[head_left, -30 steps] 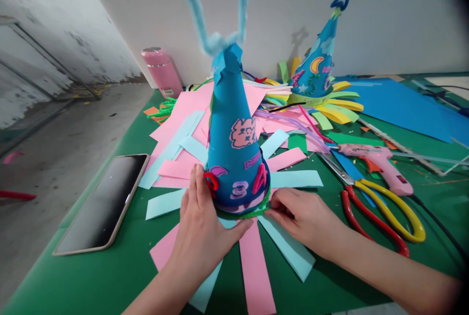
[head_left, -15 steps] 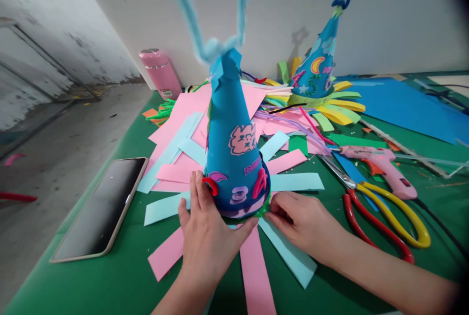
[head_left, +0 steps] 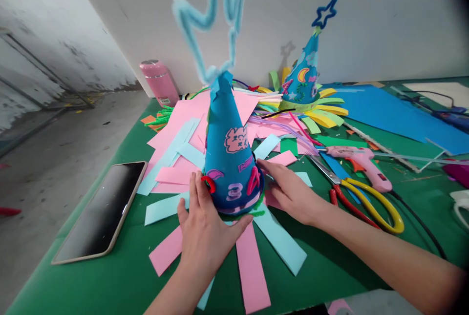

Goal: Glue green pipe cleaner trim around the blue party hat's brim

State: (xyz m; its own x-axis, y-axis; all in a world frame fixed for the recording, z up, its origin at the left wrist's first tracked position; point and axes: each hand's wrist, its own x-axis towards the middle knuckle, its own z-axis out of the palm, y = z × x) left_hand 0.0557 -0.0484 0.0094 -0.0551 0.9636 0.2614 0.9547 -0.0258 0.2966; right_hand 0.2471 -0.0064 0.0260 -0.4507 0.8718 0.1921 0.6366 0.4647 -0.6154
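Note:
A blue paper cone hat [head_left: 223, 158] stands upright, topped by a light-blue pipe-cleaner star [head_left: 198, 24]. Pink and purple cutouts decorate its side, and pink and pale-blue paper strips [head_left: 251, 271] fan out from its base. My left hand [head_left: 205, 227] grips the lower left of the hat, fingers along the side and thumb across the front of the base. Against the lower right side rests my right hand [head_left: 289, 190], its fingertips partly hidden behind the cone. A green fuzzy pipe cleaner [head_left: 258, 213] runs along the bottom edge, with one end sticking out at the front.
To the left lies a phone [head_left: 100, 212]; a pink bottle [head_left: 160, 83] stands behind it. On the right are scissors [head_left: 366, 202] and a pink glue gun [head_left: 361, 161] with its cord. A second blue cone hat [head_left: 302, 73] stands at the back near blue paper [head_left: 381, 110].
My right hand has moved from the front of the base up and back along the hat's right side, leaving the green pipe cleaner's end. My left hand stays. The view has shifted slightly.

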